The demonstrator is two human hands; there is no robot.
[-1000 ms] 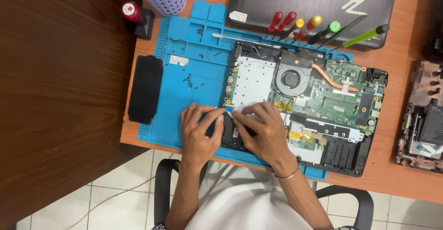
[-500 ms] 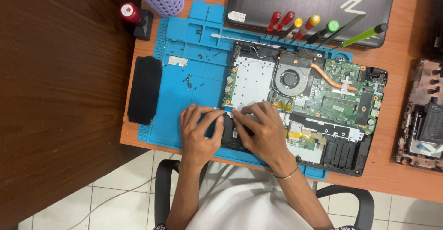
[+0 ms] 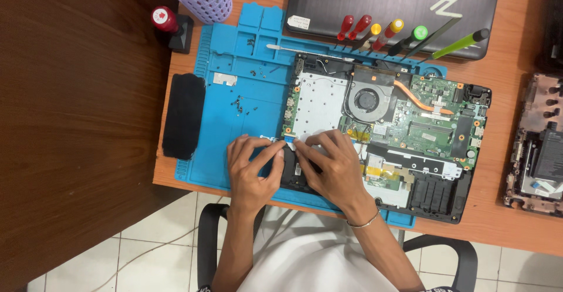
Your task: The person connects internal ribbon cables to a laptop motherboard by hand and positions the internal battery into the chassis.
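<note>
The black opened laptop base with its green circuit board and round grey fan lies bottom-up on the blue silicone repair mat in the middle of the frame, and to judge from how it lies the teardown is well along: the bottom cover is off, a scatter of tiny dark screws sits loose on the mat left of the chassis, and the board, copper heat pipe and fan are all bare, while the board itself is not yet lifted out. Both hands meet at the lower left corner of the chassis, just below the flat silver metal plate. The left hand rests half on the mat, its fingertips pinched towards a small pale strip, seemingly a flat ribbon cable end, at the chassis edge; the right hand lies over the dark lower left bay, its fingers curled down to the same spot. Each grip is nearly closed, fingertips close together, but whether either truly has hold of the strip I cannot tell, since the fingers cover it. A row of screwdrivers with red, yellow and green handles lies along the upper edge of the mat against a closed dark grey laptop on the orange wooden desk.
</note>
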